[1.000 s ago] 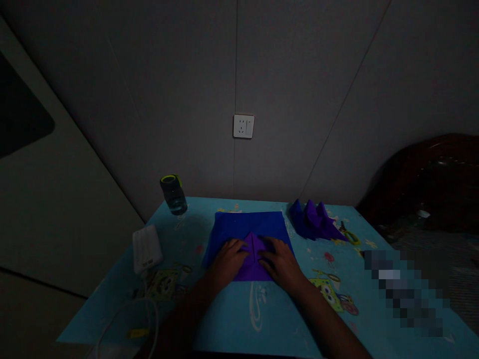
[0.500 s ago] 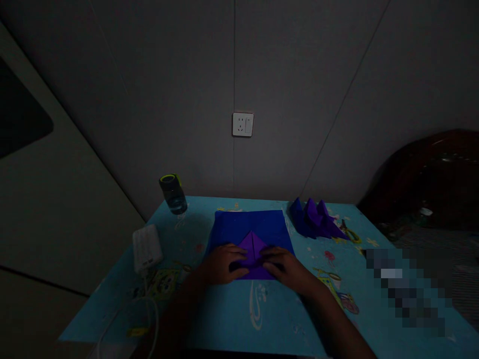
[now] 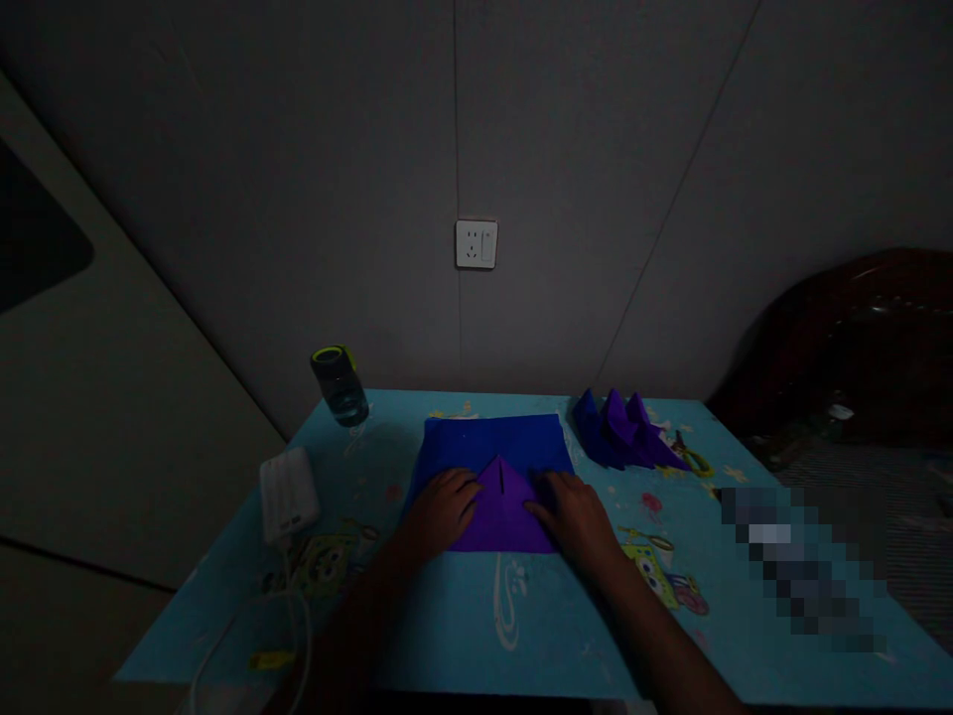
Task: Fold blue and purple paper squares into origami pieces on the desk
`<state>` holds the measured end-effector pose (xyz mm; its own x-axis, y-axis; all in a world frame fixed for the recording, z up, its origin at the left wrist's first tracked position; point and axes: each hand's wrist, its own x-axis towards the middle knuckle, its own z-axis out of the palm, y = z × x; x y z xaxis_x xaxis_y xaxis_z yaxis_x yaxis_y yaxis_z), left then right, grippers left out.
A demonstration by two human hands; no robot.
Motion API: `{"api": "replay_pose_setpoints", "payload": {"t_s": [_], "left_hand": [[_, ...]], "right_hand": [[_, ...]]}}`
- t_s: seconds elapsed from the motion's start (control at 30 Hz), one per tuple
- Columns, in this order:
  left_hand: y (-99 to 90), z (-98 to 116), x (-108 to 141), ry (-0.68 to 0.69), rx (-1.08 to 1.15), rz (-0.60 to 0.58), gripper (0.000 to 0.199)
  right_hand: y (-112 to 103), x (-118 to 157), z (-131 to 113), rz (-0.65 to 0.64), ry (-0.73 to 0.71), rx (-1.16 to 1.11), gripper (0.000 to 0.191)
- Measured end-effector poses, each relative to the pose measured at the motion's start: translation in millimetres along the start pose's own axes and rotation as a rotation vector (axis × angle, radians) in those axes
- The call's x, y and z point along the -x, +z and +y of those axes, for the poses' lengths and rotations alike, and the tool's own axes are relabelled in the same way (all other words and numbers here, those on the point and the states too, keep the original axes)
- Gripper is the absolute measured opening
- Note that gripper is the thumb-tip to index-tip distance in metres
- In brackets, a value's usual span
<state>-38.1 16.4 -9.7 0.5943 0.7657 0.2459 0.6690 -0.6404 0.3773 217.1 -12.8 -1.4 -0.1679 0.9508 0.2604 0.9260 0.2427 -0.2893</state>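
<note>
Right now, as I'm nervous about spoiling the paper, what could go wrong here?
The purple paper could crease off-line, since a narrow gap shows near its point. The blue sheet beneath might shift, with the left hand and right hand both pressing close by.

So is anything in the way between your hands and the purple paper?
Nothing that I can see. The left hand and right hand both touch the purple paper. The folded shapes stand farther back, off to the right.
</note>
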Motion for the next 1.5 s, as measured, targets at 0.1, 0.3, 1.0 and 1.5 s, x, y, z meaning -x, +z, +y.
{"api": "replay_pose_setpoints", "payload": {"t_s": [0.1,0.3,1.0,1.5], "left_hand": [[0.8,-2,1,-0.002,-0.001,0.000,0.037],[-2.5,-3,0,0.015,0.075,-0.047,0.050],[-7.9,6,-11,-0.436,1.164,0.431,0.051],[-5.1,16,-12,-0.479,1.077,0.609,0.019]], "right_hand": [[-2,0,7,-0.075,0.029,-0.092,0.033],[-4,-2,14,-0.185,0.078,-0.227,0.032],[-37,-8,9,0.064,0.462,-1.235,0.053],[-17,-10,2,0.452,0.434,-1.148,0.039]]}}
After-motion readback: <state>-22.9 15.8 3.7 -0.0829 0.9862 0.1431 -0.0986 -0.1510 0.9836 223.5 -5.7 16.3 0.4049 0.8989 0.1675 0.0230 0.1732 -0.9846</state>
